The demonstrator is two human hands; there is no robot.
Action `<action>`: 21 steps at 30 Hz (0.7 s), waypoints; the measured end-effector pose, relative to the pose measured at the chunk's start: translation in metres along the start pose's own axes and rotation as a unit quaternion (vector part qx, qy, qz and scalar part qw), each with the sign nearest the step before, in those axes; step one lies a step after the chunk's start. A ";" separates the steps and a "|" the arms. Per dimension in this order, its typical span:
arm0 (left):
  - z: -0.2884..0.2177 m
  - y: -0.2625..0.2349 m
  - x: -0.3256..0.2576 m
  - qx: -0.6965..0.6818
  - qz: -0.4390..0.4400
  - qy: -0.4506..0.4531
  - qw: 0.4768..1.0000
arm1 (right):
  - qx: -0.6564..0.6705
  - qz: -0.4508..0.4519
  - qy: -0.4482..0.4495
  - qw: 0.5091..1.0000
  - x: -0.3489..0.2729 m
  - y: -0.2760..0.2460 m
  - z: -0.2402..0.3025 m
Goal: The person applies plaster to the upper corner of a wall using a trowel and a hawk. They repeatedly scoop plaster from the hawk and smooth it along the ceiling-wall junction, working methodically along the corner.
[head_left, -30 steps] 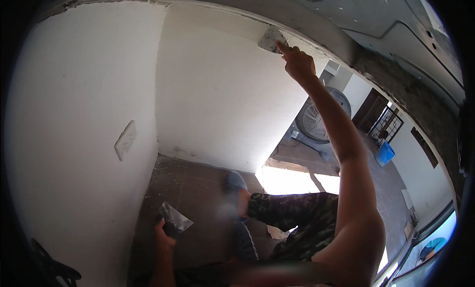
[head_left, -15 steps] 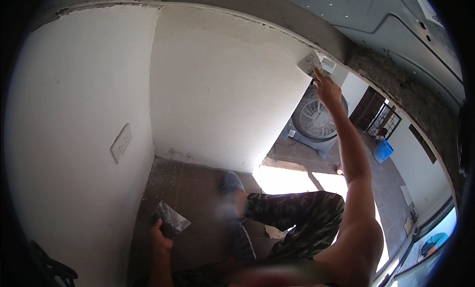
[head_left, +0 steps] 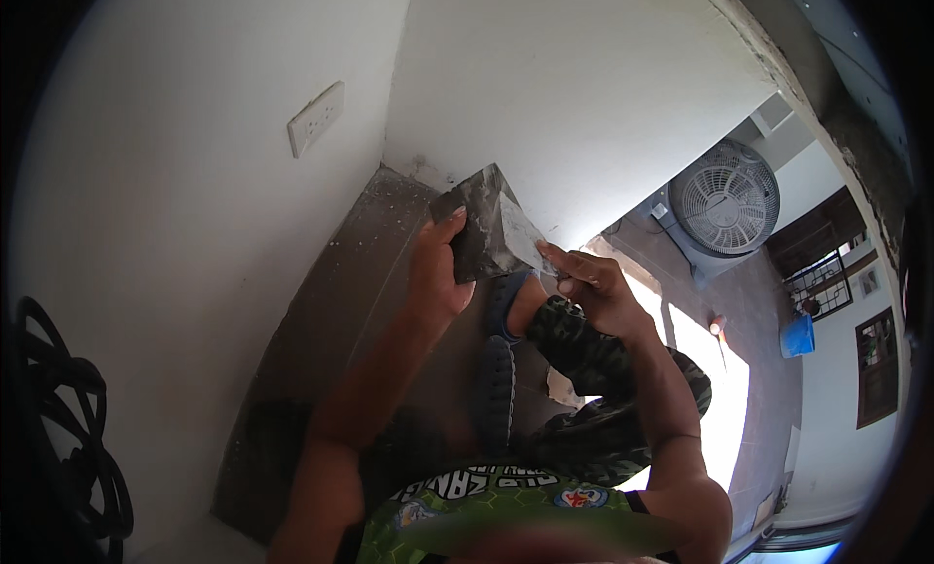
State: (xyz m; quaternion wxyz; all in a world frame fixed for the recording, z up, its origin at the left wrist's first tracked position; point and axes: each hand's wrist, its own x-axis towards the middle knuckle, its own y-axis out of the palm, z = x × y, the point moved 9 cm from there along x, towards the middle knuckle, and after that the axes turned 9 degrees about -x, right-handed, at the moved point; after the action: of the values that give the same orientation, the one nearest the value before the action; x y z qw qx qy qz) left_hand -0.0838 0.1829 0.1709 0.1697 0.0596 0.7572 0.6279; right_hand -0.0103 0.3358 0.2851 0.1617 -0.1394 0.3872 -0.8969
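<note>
Gripped at its edge by my left hand (head_left: 438, 267) is a dark, flat square plate (head_left: 473, 235), smeared with whitish putty. The thumb lies over its face. My right hand (head_left: 605, 290) is closed on a putty knife, whose pale wide blade (head_left: 522, 235) lies against the plate's right part. Fingers cover most of the putty knife's handle. Both tools are held above the dark tiled floor, close to the foot of the white wall (head_left: 545, 88).
A wall outlet plate (head_left: 316, 120) is on the left wall, with black cables (head_left: 83, 418) at lower left. Beyond the wall's right edge stand a large grey fan (head_left: 725, 199) and a blue bucket (head_left: 798, 336). My bent leg (head_left: 584, 345) is below my right hand.
My right hand has come down from the wall's top right edge, bringing the putty knife to the plate. My left hand has raised the plate. The view has shifted.
</note>
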 end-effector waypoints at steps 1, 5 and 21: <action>-0.007 0.010 -0.003 -0.004 0.050 0.031 0.998 | -0.213 -0.027 -0.047 0.976 -0.002 -0.004 0.013; -0.008 -0.009 -0.009 0.031 0.034 0.033 0.998 | -0.273 0.023 0.025 0.962 -0.012 -0.001 -0.001; -0.025 0.037 -0.068 0.337 0.358 0.387 0.780 | 0.610 0.083 0.228 0.755 -0.074 0.050 -0.047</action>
State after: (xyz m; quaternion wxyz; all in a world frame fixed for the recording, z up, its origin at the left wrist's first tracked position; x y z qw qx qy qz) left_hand -0.0325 0.1468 0.2226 -0.4059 0.1320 0.8464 0.3185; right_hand 0.0486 0.3631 0.2081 0.1934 0.2304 -0.2061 -0.9311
